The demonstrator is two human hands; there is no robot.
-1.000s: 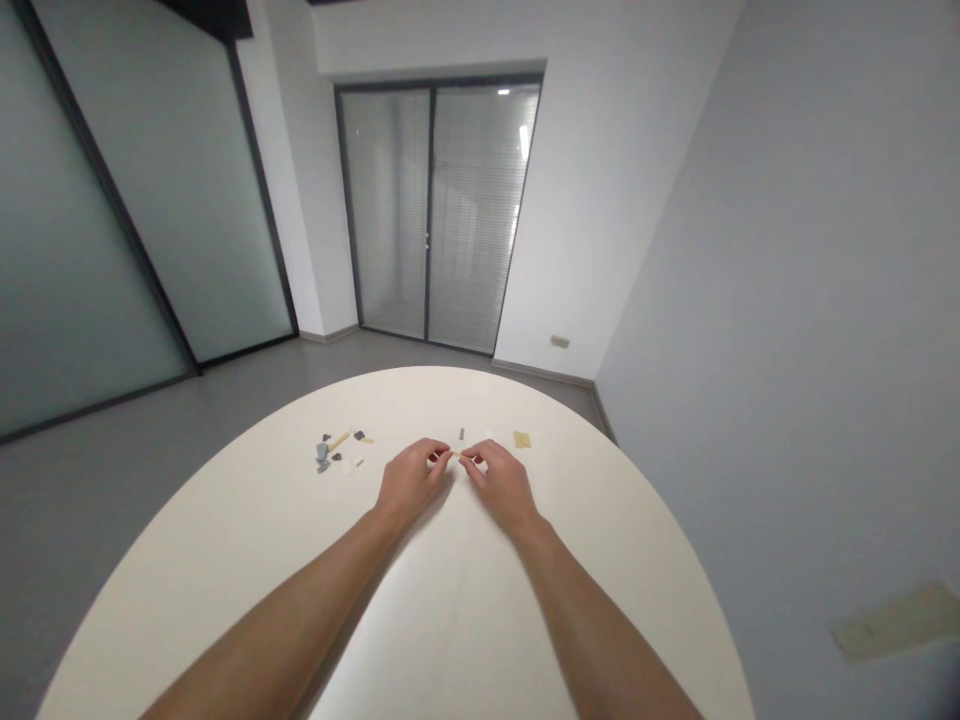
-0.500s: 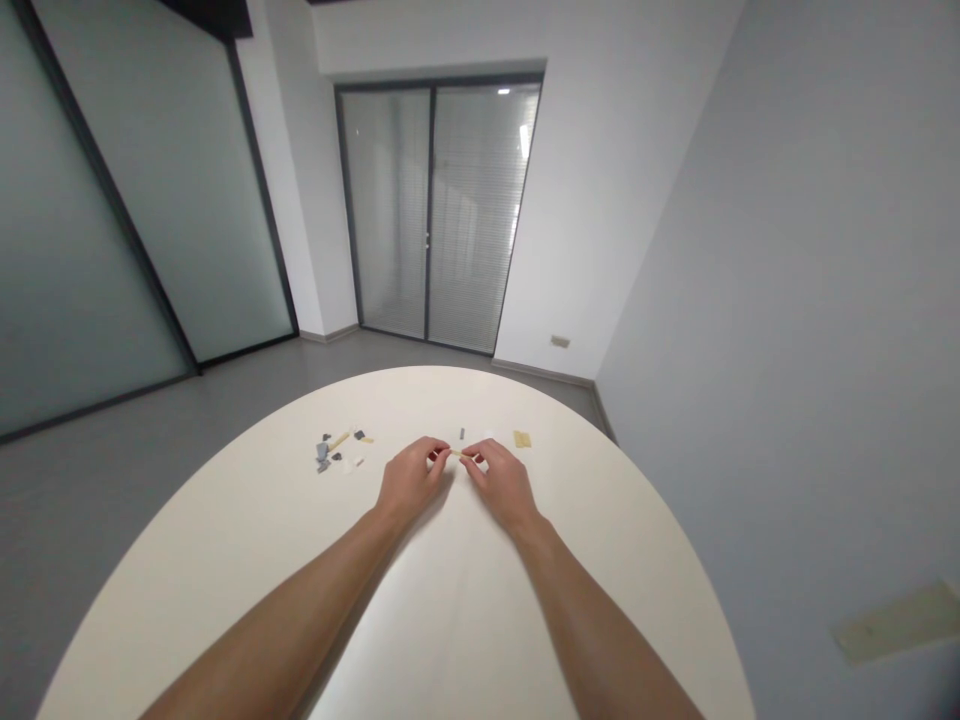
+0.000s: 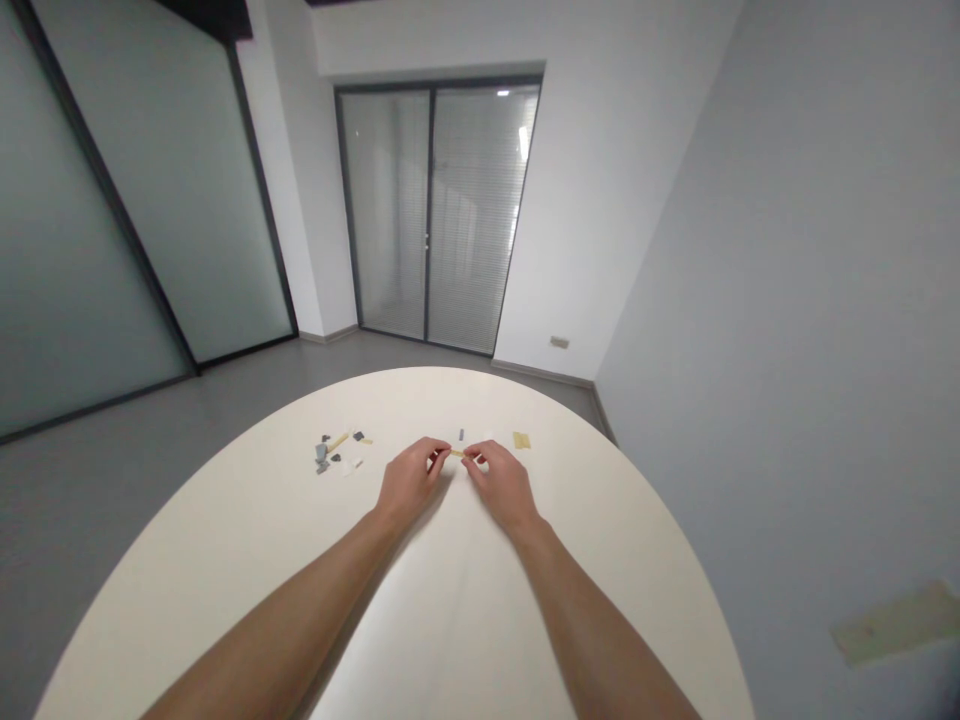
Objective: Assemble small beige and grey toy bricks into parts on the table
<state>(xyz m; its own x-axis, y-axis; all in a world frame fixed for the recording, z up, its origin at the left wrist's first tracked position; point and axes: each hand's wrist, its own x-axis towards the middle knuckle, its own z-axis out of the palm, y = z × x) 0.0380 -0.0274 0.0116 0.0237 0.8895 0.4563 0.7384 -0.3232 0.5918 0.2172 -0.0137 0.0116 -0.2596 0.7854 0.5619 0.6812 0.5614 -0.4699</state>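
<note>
Between both hands is a small, thin yellowish strip (image 3: 457,453), just above the middle of the white table. My left hand (image 3: 412,475) pinches its left end between thumb and fingertips. At the other end, my right hand (image 3: 500,482) has its fingertips closed on the strip. Most of the strip is hidden by the fingers, so its exact kind cannot be told. Beyond the fingertips lies a small grey piece (image 3: 461,435). To the right of my right hand rests a flat tan square piece (image 3: 522,440).
Left of my hands is a loose cluster of small parts: a grey-blue piece (image 3: 322,453), a tan stick (image 3: 338,442), a dark piece (image 3: 358,436) and several other bits, some white. They lie on a round white table (image 3: 247,560). A wall stands close on the right.
Both hands stay in nearly the same place with the strip held between them. A little more of the strip shows between the fingertips.
</note>
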